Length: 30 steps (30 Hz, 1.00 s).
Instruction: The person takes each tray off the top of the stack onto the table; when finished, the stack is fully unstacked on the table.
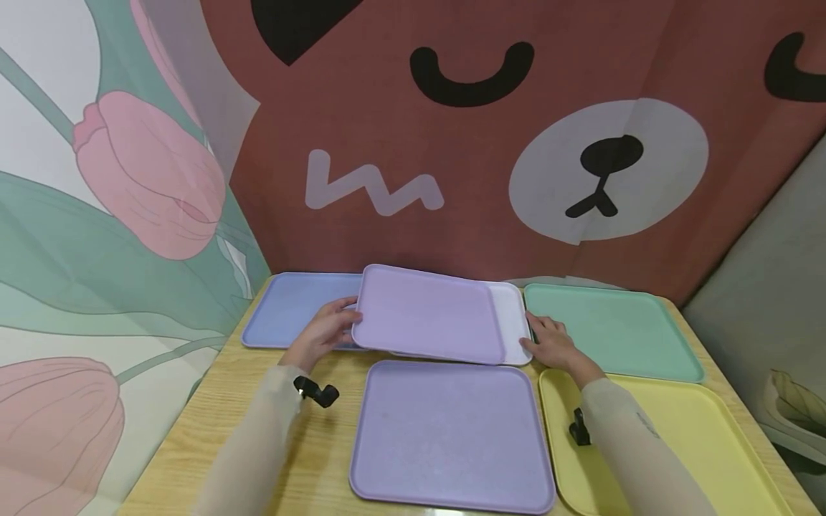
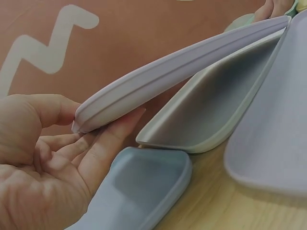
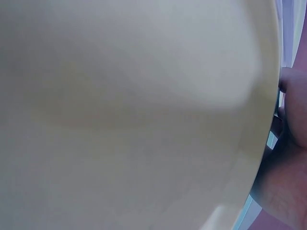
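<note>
My left hand (image 1: 325, 330) pinches the left edge of a light purple tray (image 1: 426, 312), thumb above and fingers beneath. In the left wrist view this tray (image 2: 177, 69) is tilted, its left end raised over a white tray (image 2: 211, 96). The white tray (image 1: 514, 322) shows at the right, past the purple one. At its right edge is my right hand (image 1: 551, 342), with thumb and fingers gripping the rim. The right wrist view is mostly filled by the yellow tray (image 3: 144, 120); the right hand (image 3: 288, 158) appears only partly at the side.
A blue tray (image 1: 303, 304) lies at the back left, a green tray (image 1: 613, 330) at the back right. Nearer lie a second purple tray (image 1: 452, 437) and the yellow tray (image 1: 684, 430), under the right forearm. A patterned wall cloth (image 1: 464, 236) hangs behind the wooden table (image 1: 193, 444).
</note>
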Motion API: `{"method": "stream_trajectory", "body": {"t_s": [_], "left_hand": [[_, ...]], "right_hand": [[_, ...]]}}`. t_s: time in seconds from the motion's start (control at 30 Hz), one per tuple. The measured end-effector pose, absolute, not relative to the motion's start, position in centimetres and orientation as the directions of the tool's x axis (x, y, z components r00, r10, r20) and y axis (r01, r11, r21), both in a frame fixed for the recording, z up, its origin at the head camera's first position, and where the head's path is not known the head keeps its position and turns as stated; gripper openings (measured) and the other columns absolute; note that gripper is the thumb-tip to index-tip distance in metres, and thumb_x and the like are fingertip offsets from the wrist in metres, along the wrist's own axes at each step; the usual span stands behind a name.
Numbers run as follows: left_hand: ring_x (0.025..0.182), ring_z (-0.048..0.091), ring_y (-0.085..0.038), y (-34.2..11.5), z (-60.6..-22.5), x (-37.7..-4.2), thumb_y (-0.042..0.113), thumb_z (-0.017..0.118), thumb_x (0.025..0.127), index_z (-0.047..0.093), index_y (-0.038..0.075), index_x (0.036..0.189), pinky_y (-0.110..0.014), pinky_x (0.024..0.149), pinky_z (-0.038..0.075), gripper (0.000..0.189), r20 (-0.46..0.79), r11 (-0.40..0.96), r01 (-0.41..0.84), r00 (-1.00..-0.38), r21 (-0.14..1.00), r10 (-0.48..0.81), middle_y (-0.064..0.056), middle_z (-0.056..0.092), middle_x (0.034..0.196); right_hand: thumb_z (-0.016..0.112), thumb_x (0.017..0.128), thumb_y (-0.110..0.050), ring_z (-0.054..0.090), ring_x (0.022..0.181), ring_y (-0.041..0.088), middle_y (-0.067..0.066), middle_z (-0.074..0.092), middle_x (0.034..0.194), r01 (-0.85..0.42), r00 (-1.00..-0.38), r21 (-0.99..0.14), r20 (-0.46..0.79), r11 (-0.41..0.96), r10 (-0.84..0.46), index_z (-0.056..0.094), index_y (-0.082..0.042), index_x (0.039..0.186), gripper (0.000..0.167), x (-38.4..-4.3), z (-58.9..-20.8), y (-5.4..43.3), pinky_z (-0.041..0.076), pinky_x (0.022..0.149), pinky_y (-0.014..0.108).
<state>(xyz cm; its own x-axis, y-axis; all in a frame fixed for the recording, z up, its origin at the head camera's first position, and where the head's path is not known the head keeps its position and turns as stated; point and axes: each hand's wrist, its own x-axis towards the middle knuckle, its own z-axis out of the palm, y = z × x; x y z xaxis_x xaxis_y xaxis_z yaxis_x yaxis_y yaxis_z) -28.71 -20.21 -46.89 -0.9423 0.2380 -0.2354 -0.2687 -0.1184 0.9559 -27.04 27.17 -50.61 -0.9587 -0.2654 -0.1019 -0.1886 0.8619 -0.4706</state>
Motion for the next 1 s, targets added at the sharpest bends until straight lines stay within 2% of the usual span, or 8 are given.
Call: {"method": "stream_trajectory", "body": {"t_s": [0.57, 1.0], "left_hand": [[0.088, 0.069, -0.012, -24.8, -45.9, -25.9, -0.004, 0.049, 0.101, 0.019, -0.009, 0.156, -0.029, 0.070, 0.060, 0.063, -0.182, -0.087, -0.216, -0.939, 0.972, 0.293, 0.001, 0.069, 0.103], [0.091, 0.070, -0.011, -29.5, -45.8, -23.8, -0.003, 0.049, 0.102, 0.011, -0.010, 0.157, -0.028, 0.072, 0.060, 0.067, -0.186, -0.063, -0.215, -0.931, 0.974, 0.314, 0.004, 0.070, 0.107]], "right_hand": [[0.050, 0.106, -0.028, 0.021, 0.135, 0.062, 0.034, 0.026, 0.153, -0.193, -0.959, -0.466, -0.098, 0.864, -0.267, 0.019, 0.003, 0.159, 0.069, -26.9, -50.5, 27.2, 0.029, 0.103, 0.075], [0.050, 0.106, -0.029, 0.020, 0.136, 0.061, 0.035, 0.026, 0.153, -0.182, -0.959, -0.466, -0.108, 0.866, -0.260, 0.018, 0.003, 0.159, 0.069, -26.9, -50.5, 27.2, 0.029, 0.104, 0.075]]}}
